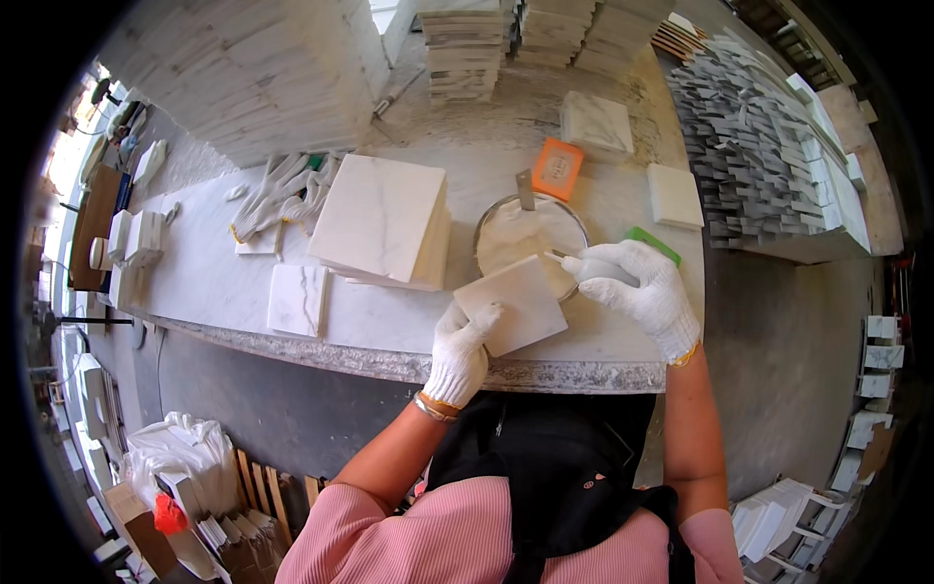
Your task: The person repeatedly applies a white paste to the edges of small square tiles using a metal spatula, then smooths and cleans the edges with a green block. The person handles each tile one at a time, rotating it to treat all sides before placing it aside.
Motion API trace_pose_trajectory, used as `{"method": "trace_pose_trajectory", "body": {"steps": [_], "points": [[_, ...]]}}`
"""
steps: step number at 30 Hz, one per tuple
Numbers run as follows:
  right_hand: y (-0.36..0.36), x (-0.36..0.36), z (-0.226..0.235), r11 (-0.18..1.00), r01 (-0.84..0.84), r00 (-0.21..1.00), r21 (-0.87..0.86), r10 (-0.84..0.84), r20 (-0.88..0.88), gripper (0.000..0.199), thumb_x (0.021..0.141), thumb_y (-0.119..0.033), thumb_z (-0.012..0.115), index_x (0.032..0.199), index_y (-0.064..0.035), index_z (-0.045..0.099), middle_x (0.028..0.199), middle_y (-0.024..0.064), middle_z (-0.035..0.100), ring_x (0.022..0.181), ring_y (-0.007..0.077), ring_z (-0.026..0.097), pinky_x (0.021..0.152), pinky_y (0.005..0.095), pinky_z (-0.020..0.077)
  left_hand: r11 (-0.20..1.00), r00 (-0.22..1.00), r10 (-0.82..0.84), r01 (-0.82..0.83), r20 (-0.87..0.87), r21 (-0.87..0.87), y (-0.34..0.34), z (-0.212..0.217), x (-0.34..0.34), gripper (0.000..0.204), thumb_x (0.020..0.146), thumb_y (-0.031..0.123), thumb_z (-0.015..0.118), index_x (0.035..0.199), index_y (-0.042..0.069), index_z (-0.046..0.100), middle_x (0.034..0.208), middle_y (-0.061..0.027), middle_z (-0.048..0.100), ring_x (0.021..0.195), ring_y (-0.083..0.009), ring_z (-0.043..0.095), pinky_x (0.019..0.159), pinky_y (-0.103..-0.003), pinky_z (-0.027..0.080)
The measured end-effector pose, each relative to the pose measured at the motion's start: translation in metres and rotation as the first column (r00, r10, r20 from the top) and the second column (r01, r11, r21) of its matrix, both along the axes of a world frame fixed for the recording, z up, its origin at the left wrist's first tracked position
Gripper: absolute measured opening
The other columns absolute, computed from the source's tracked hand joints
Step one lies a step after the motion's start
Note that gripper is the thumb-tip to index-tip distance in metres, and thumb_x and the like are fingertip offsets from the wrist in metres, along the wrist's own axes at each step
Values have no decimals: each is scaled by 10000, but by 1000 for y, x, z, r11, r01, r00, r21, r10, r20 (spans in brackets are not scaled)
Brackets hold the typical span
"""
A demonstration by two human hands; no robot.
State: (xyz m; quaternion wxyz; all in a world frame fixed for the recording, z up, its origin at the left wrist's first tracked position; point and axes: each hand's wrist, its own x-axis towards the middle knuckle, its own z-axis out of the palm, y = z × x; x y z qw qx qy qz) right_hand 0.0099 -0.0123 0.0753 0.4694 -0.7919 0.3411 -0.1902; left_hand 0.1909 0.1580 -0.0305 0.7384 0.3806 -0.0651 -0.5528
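In a white knit glove, my left hand (461, 350) grips a square white marble tile (516, 304) by its near left side, thumb on top. The tile is tilted over the table's front edge. My right hand (642, 292), also gloved, is closed around a small whitish squeeze bottle (590, 267), its thin nozzle pointing left just above the tile's far right corner. Behind the tile lies a round metal-rimmed pan (479, 237) of pale powder (525, 232), partly covered by the tile and the bottle. A flat metal scraper (525, 190) stands at the pan's far rim.
A tall tile stack (379, 214) stands left of the pan, a single veined tile (296, 300) beside it. Spare gloves (282, 195) lie farther left. Beyond the pan are an orange box (557, 168) and more tiles (596, 125). A green object (654, 245) lies behind my right hand.
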Motion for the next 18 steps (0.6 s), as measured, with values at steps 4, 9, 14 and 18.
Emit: {"method": "trace_pose_trajectory", "body": {"steps": [4,9,14,18], "points": [[0,3,3,990,-28,999,-136,22,-46,359,804,-94,836,1125,8,714,1014,64,713,945,144,672,856,301,537,1000,1000,1,-1,5,17,-1,4,0,408,933,70,666,1307,-33,541,1206,-102,651,1106,-190,617,988,-334,477],[0,6,5,978,-47,997,-201,32,-76,343,795,-104,838,1097,9,722,995,72,715,914,150,677,832,308,537,1000,1000,5,-5,-7,18,-1,3,-1,404,936,69,663,1308,-30,543,1206,-104,652,1109,-190,617,991,-335,477],[0,7,7,980,-45,995,-195,27,-92,347,787,-99,842,1092,13,722,971,74,719,904,155,681,827,307,538,999,1000,6,-6,-4,32,-1,6,-1,400,938,64,660,1310,-28,544,1219,-105,651,1111,-193,620,996,-335,475],[0,8,4,990,-21,999,-140,15,-48,332,783,-97,844,1073,14,726,955,72,713,891,154,679,815,307,538,999,1000,0,0,0,35,-1,6,-1,401,937,59,658,1312,-25,546,1226,-104,651,1114,-192,619,1001,-335,471]]}}
